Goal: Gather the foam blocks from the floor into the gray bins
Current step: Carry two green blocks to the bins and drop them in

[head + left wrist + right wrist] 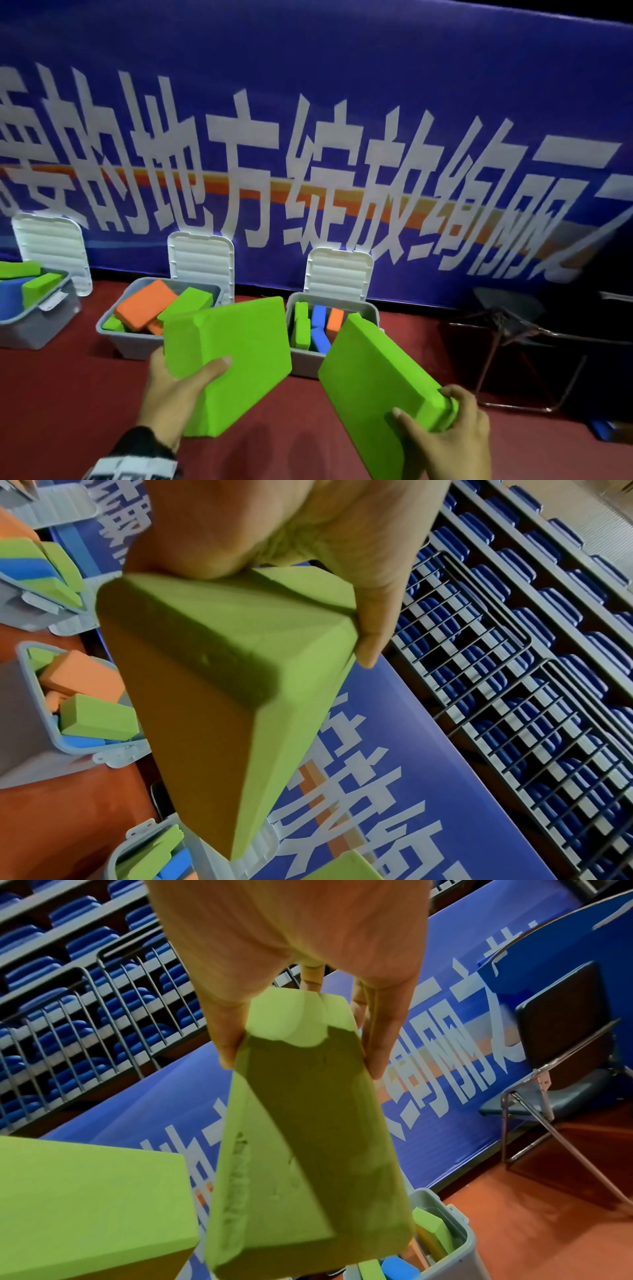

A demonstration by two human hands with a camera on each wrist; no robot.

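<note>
My left hand [178, 383] grips a large green foam block [233, 359] by its near edge, thumb on top, in front of the middle gray bin [113, 337]. My right hand [442, 435] grips a second green foam block [373, 387] by its near end; its far end points at the right gray bin [375, 313]. The left wrist view shows the left block [219, 696] under the left hand [291, 569]. In the right wrist view the right block [301, 1137] hangs above the right bin [459, 1240], fingers of the right hand [301, 1015] clamping both faces.
A third gray bin [34, 322] with green and blue blocks stands at far left. All bins have white lids [202, 260] open against a blue banner [342, 137]. A dark folding chair [513, 339] stands right of the bins on the red floor [68, 394].
</note>
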